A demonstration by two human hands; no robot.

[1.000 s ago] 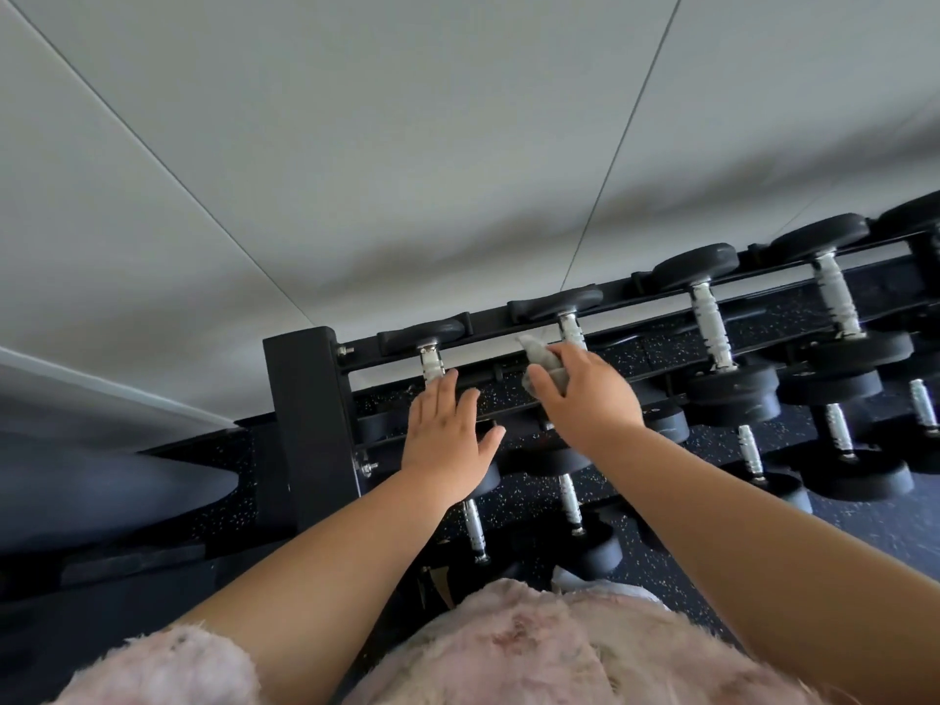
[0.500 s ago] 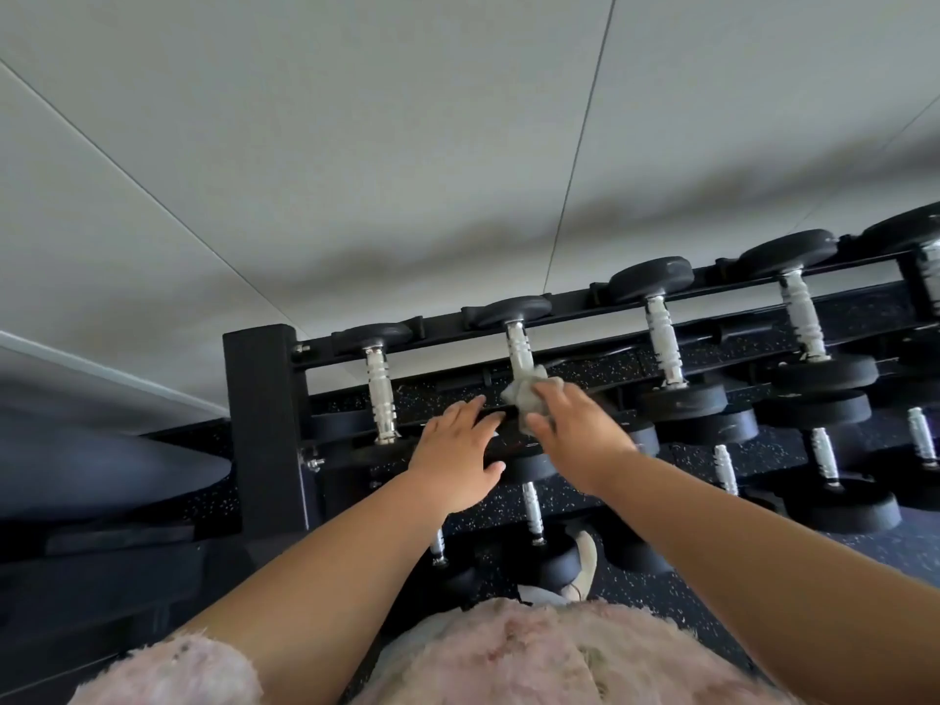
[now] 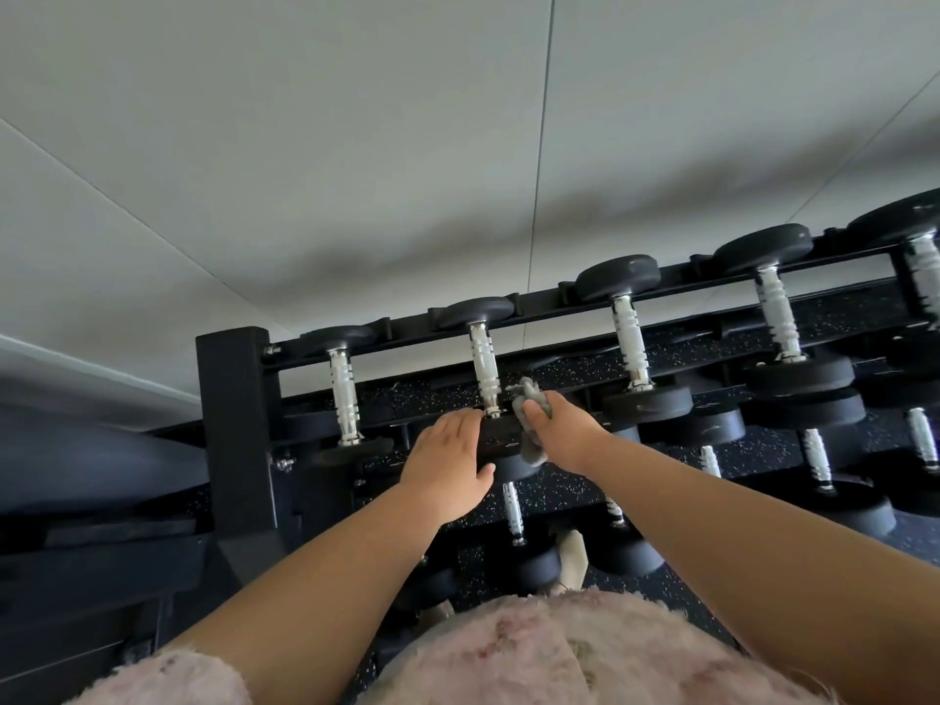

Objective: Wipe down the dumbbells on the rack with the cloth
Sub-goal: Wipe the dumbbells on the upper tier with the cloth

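left hand: open and flat, fingers straight, laid on the near black head of the second dumbbell counted from the rack's left end; steadying it, by the look of things.
right hand: curled round the cloth, thumb pressed on top; just beside the left hand, at its 2 o'clock.
cloth: grey and bunched; one tuft poking out at 11 o'clock of the right hand, another hanging at 7 o'clock; pressed to the near head beside the foot of the handle.
second dumbbell: top tier; ribbed chrome handle running toward 12 o'clock to a far head on the rear rail; near head mostly hidden under both hands.
neighbours: first dumbbell at 9 o'clock, third dumbbell at 3 o'clock, bigger ones beyond toward 2 o'clock.
rack: black, end post at 9 o'clock of the left hand; lower dumbbells at 6 o'clock.
step: judged as wiping the near head of the second dumbbell; probably early in the job, with most of the row out toward 3 o'clock; cannot tell whether the first has been done.
next move: calls for rubbing round the head's rim, then up the handle toward 12 o'clock, left hand bracing against any roll; after that, a shift toward 3 o'clock.
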